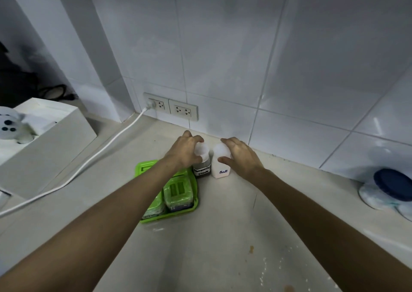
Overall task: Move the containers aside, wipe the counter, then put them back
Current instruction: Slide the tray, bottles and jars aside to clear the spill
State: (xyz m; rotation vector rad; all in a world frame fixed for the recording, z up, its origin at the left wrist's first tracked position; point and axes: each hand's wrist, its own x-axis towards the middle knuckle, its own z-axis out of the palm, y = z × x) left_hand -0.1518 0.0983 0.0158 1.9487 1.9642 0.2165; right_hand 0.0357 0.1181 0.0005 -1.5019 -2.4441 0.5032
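Both hands on the shakers at the far wall: left hand [186,150] curled round the dark-filled bottle [201,162], right hand [242,155] cupping the salt bottle [220,163]. Lift straight up, clear the green tray [194,204], and set them well aside on the tabletop [223,236].

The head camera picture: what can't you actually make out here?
- Dark shaker: label blurred; top under the left hand.
- Salt shaker: cap partly covered by the right hand.
- Green tray: rear hidden by the left forearm.
- Blue-lidded jar: cut off at the frame edge.
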